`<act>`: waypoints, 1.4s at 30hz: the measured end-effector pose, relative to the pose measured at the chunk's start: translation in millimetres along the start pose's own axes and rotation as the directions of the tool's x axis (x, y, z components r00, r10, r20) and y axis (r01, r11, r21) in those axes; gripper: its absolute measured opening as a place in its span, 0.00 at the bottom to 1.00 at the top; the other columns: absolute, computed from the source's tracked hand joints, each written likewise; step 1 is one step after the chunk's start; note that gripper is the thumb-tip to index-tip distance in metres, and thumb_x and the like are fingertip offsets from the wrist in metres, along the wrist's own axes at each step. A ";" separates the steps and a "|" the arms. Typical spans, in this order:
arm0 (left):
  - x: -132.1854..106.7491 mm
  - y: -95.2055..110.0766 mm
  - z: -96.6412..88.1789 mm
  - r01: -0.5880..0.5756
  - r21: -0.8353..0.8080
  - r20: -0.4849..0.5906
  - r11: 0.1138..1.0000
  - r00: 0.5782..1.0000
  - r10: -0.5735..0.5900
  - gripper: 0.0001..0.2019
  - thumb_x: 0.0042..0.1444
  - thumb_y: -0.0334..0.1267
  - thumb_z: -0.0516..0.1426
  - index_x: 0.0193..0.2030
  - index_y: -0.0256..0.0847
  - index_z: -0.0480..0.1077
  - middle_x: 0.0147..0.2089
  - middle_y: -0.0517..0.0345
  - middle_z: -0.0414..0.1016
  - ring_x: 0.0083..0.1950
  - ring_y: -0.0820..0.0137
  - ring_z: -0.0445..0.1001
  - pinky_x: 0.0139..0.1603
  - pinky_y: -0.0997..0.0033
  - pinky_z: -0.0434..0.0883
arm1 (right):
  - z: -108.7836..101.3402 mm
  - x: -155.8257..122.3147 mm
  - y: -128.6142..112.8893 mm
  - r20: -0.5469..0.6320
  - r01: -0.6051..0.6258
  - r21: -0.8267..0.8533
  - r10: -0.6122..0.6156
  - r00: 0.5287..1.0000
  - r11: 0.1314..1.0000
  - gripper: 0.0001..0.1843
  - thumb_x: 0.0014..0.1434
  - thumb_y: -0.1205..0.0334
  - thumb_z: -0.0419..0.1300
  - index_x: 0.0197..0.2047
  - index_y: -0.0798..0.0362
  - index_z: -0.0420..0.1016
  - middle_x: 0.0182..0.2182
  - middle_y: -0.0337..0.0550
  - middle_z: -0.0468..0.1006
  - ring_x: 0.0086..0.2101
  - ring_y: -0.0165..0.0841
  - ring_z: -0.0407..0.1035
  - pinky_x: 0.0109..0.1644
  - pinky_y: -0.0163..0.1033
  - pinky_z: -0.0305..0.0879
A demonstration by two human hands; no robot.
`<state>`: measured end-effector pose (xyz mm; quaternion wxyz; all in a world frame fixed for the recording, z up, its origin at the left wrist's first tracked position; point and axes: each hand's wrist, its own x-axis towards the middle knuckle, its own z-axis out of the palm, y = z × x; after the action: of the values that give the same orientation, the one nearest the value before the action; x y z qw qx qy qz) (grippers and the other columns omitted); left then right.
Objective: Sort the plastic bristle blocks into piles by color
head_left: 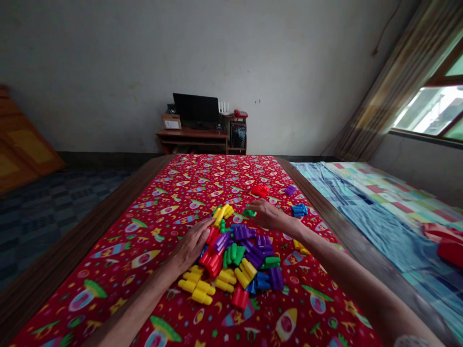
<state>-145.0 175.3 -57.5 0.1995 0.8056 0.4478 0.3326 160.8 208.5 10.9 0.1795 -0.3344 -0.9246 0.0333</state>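
Note:
A heap of bullet-shaped plastic building blocks lies in the middle of the red cloth, with purple blocks (255, 254), yellow blocks (197, 285), red blocks (211, 260), green blocks (233, 254) and blue blocks (259, 283). My left hand (193, 243) rests against the heap's left side, its fingers stretched out by a yellow block (223, 213) and some red ones. Beyond the heap, my right hand (268, 214) has its fingertips closed on a green block (249, 212), low over the cloth. The hand hides part of that block.
Apart from the heap lie red blocks (260, 190), a purple block (290, 190), a blue block (299, 210) and a yellow block (301, 247). The patterned cloth (159, 270) covers a brown table. A bed (383, 212) stands to the right, and a monitor (196, 111) on a desk beyond.

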 end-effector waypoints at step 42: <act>1.6 12.8 -6.7 -0.007 0.058 0.021 0.998 1.000 0.006 0.27 0.66 0.48 0.39 0.62 0.38 0.65 0.63 0.50 0.69 0.65 0.62 0.65 0.67 0.56 0.61 | 4.2 -5.2 -73.3 -0.019 -0.014 0.283 0.020 1.000 0.959 0.10 0.61 0.65 0.57 0.45 0.55 0.76 0.35 0.45 0.79 0.33 0.30 0.71 0.36 0.32 0.63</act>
<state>-141.6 170.2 -44.4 0.1797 0.8159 0.4527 0.3117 118.6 148.7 18.6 0.2354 -0.3137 -0.9054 0.1628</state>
